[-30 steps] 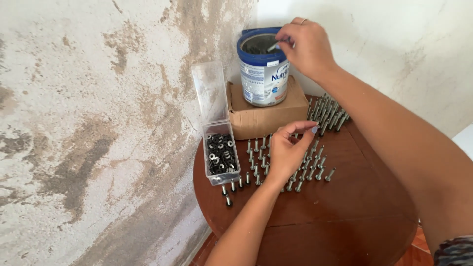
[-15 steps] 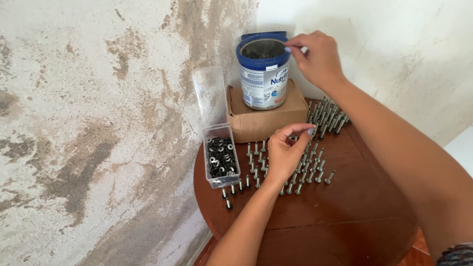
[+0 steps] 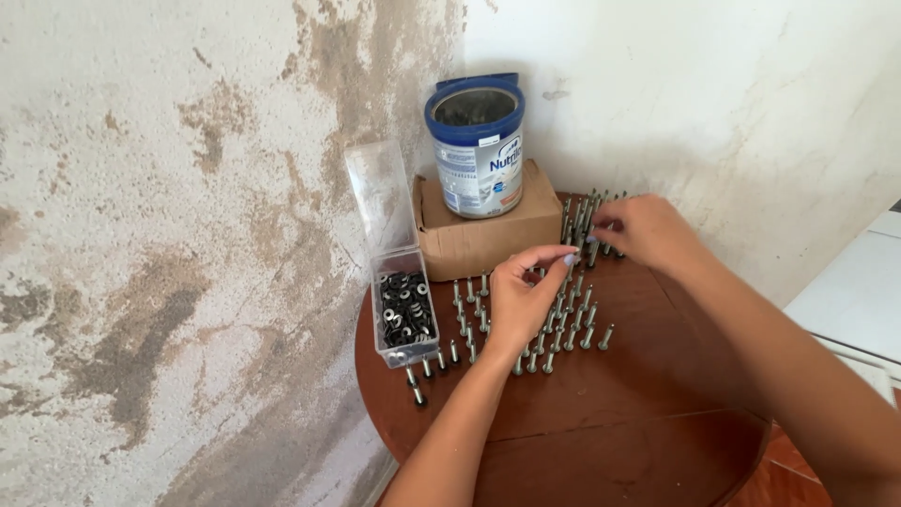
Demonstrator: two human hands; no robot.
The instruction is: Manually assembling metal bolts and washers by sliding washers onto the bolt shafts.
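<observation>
Left hand point(image 3: 518, 302) pinches one bolt point(image 3: 570, 260) at its fingertips, frame centre; right hand point(image 3: 648, 232) fingers curl over upright bolts point(image 3: 582, 218), grasp unclear; dozens stand

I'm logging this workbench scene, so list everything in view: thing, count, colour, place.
round table: one, reddish-brown wood, in the corner between two walls
bolts: many, too many to count, grey metal, standing head-down in rows mid-table, with another cluster at the back right
clear plastic box: one, lid up, at the table's left edge, full of dark washers
cardboard box: one, brown, at the back of the table
tin can: one, blue rim and pale body, open, on top of the cardboard box
walls: two, whitish, the left one stained and peeling
left hand: over the bolt rows, fingertips pinched
right hand: at the back cluster of bolts, fingers among them
</observation>
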